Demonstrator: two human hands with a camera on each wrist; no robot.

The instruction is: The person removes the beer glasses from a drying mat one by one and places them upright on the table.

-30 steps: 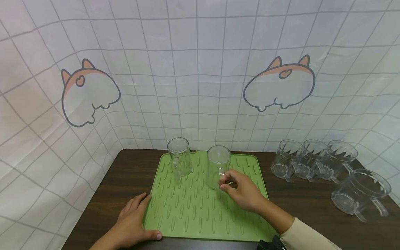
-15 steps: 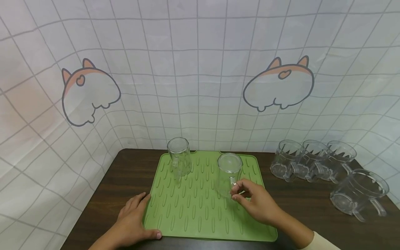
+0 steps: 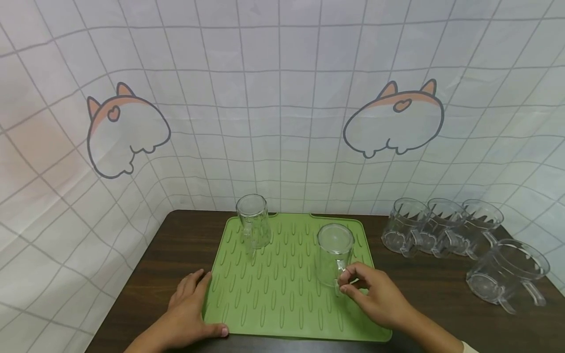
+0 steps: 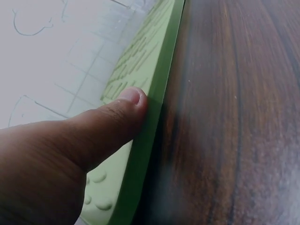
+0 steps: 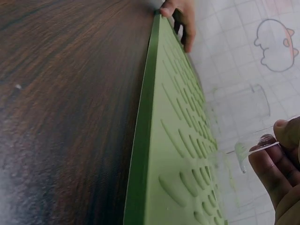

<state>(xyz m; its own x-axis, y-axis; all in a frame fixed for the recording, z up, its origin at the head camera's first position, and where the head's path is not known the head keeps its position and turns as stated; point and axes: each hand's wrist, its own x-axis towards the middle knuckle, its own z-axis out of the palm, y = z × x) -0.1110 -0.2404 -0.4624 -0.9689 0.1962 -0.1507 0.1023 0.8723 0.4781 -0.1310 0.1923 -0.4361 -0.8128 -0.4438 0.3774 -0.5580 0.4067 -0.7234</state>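
My right hand (image 3: 371, 294) pinches the handle of a clear mug (image 3: 334, 255) between thumb and fingers, over the right part of a green ribbed mat (image 3: 273, 299). A thick round end of this mug faces up. In the right wrist view, the fingers grip the clear handle (image 5: 262, 146), close over the mat. A second clear mug (image 3: 253, 223) stands at the mat's back left. My left hand (image 3: 187, 309) rests at the mat's front left corner, fingers spread along its left side. In the left wrist view, the straight thumb (image 4: 110, 119) touches the mat's front edge.
Several more clear mugs stand at the right on the dark wooden table (image 3: 145, 274): a row of three (image 3: 441, 225) at the back and a single mug (image 3: 507, 272) nearer the front. A white gridded curtain (image 3: 282, 147) with cartoon drawings closes off the back and sides.
My right hand has carried the mug to the right and nearer to me across the mat. The left hand and the other mugs have stayed in place.
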